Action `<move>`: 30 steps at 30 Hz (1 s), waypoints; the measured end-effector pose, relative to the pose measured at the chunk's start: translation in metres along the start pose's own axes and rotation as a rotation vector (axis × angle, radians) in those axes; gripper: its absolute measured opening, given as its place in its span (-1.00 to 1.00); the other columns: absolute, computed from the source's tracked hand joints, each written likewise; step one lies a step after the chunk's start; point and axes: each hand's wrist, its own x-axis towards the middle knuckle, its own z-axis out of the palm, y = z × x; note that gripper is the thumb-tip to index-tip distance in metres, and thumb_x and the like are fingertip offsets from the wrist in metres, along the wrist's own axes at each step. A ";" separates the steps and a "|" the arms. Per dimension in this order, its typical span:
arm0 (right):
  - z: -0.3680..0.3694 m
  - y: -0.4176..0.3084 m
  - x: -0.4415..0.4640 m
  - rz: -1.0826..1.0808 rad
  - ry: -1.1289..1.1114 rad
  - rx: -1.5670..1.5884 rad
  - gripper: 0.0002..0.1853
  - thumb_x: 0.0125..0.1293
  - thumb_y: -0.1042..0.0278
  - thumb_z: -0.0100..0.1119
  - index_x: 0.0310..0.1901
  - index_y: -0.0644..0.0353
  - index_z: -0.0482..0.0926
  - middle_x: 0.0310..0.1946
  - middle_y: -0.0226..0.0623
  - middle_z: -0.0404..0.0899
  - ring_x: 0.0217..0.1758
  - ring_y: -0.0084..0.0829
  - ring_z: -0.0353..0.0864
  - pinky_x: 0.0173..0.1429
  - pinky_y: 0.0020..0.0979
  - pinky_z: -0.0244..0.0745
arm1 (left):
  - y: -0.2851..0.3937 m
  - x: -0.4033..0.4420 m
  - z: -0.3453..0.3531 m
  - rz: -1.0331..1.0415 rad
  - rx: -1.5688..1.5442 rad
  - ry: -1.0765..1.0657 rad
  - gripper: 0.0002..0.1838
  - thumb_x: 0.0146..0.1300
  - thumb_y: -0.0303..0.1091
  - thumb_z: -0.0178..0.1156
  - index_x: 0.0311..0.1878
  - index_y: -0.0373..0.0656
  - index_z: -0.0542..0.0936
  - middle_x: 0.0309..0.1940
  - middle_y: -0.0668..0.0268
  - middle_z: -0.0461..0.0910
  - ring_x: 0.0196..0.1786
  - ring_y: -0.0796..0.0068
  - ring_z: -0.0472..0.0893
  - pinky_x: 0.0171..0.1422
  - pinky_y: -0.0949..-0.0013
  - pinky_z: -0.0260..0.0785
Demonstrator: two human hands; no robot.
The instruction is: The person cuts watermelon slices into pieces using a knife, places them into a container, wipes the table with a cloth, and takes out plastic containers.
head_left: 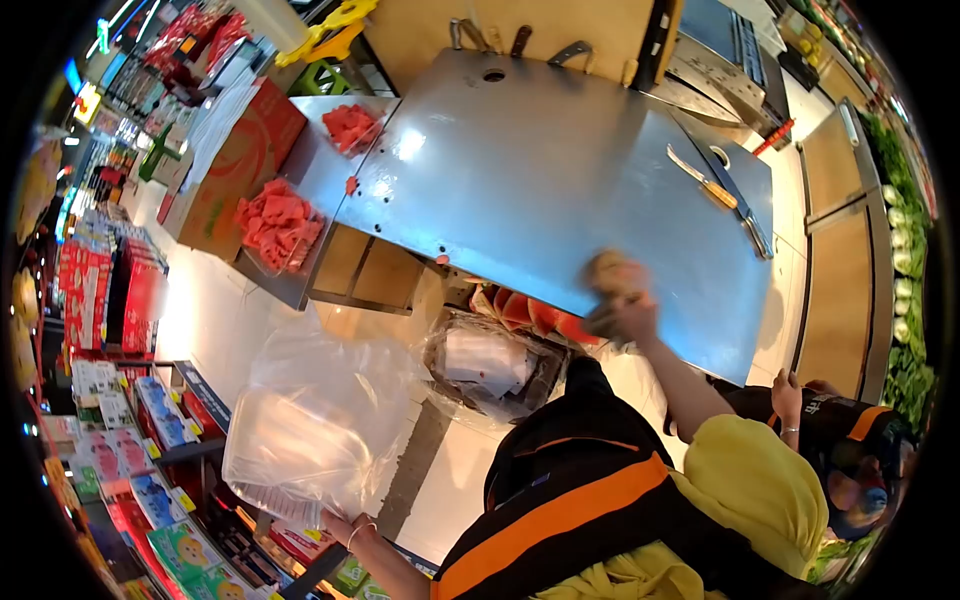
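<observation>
My left hand, low on the left, grips the bottom end of a clear plastic bag. Inside the bag is a stack of clear plastic containers. My right hand is over the near edge of the metal table, smeared by motion. It is closed on a brownish cloth that lies against the tabletop. Blur hides the cloth's exact shape and the fingertips.
Two knives, one with a wooden handle, lie at the table's right end. Containers of red cut fruit stand left beside a cardboard box. Cut watermelon and a plastic-lined crate sit below the table. Another person is at the right.
</observation>
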 end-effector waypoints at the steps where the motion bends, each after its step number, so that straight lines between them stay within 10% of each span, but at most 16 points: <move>1: -0.023 0.039 0.005 -0.095 0.084 -0.249 -0.47 -0.02 0.38 0.23 0.08 0.10 0.42 0.10 -0.01 0.39 0.17 -0.09 0.39 0.17 -0.14 0.33 | -0.002 0.000 0.000 0.004 -0.010 0.016 -0.57 0.33 -0.20 -0.16 0.14 -0.24 0.42 0.09 0.15 0.48 0.11 0.17 0.49 0.17 0.15 0.41; 8: 0.004 0.076 0.062 -0.067 0.196 -0.694 -0.44 0.01 0.34 0.21 0.14 0.03 0.40 0.25 0.01 0.18 0.31 0.04 0.14 0.33 -0.04 0.06 | -0.054 0.053 -0.079 -0.539 -0.588 -0.165 -0.66 0.33 -0.39 -0.10 0.14 -0.21 0.41 0.07 0.15 0.49 0.06 0.30 0.51 -0.24 0.44 0.51; 18: 0.208 0.060 0.330 -0.388 -0.059 -0.376 -0.52 -0.07 0.46 0.15 0.01 0.11 0.46 0.13 -0.13 0.38 0.16 -0.08 0.37 0.21 -0.22 0.31 | -0.062 -0.076 -0.069 -0.021 -0.364 0.251 -0.65 0.33 -0.34 -0.07 0.11 -0.31 0.41 0.06 0.15 0.49 0.10 0.26 0.48 0.17 0.32 0.40; 25: 0.322 -0.040 0.256 -0.754 -0.550 0.119 -0.53 -0.17 0.54 0.11 -0.09 0.08 0.51 -0.06 -0.16 0.49 0.00 -0.06 0.43 0.12 -0.17 0.37 | -0.062 -0.124 -0.138 0.078 -0.285 0.272 -0.66 0.31 -0.36 -0.04 0.10 -0.30 0.41 0.04 0.17 0.50 0.06 0.33 0.49 0.15 0.38 0.40; 27: 0.317 -0.045 0.227 -0.807 -0.625 0.176 -0.51 -0.20 0.55 0.12 -0.09 0.06 0.51 -0.08 -0.20 0.49 0.00 -0.06 0.43 0.13 -0.17 0.36 | -0.062 -0.123 -0.106 0.146 -0.278 0.354 -0.73 0.31 -0.41 -0.03 0.00 -0.38 0.44 -0.11 0.09 0.54 -0.22 0.40 0.56 -0.25 0.56 0.50; 30: 0.279 -0.056 0.171 -0.794 -0.835 0.143 -0.50 -0.21 0.50 0.19 -0.07 0.06 0.51 0.05 -0.22 0.46 0.12 -0.10 0.39 0.23 -0.20 0.28 | -0.052 -0.099 -0.069 0.157 -0.222 0.417 -0.66 0.33 -0.40 -0.07 0.11 -0.35 0.40 0.07 0.08 0.48 0.00 0.21 0.53 0.07 0.34 0.48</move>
